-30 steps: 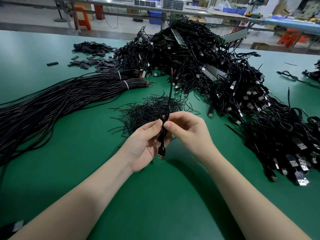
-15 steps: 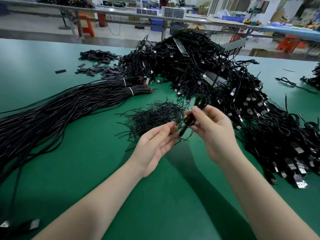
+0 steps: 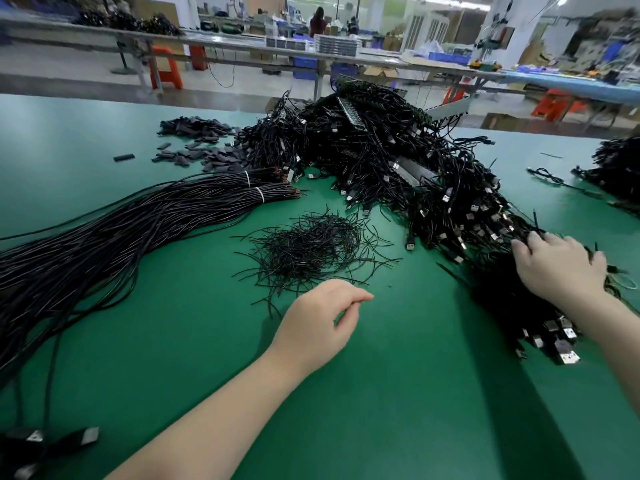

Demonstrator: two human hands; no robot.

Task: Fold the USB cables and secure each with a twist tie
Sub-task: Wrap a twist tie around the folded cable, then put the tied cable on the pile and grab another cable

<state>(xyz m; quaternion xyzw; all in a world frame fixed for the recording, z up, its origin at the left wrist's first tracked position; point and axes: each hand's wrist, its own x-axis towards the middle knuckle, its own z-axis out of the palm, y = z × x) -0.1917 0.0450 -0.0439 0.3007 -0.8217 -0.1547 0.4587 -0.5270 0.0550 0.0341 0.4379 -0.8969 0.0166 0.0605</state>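
Observation:
A loose heap of black twist ties (image 3: 311, 247) lies in the middle of the green table (image 3: 381, 393). Long straight black USB cables (image 3: 121, 230) stretch in from the left, bound in bundles with white ties. A big heap of folded black cables (image 3: 381, 161) runs from the back centre down to the right. My right hand (image 3: 561, 268) rests on the near right part of that heap, fingers spread over the cables; I cannot make out a single cable under it. My left hand (image 3: 322, 320) hovers just below the twist ties, fingers loosely curled, holding nothing.
Small flat black pieces (image 3: 201, 143) are scattered at the back left. Another dark cable pile (image 3: 616, 164) sits at the far right edge. USB plugs (image 3: 52, 441) of the long cables lie at the bottom left. Benches and stools stand beyond the table.
Both hands held a folded cable in front of me; the right hand carried it right onto the heap. The left hand let go and now hangs empty.

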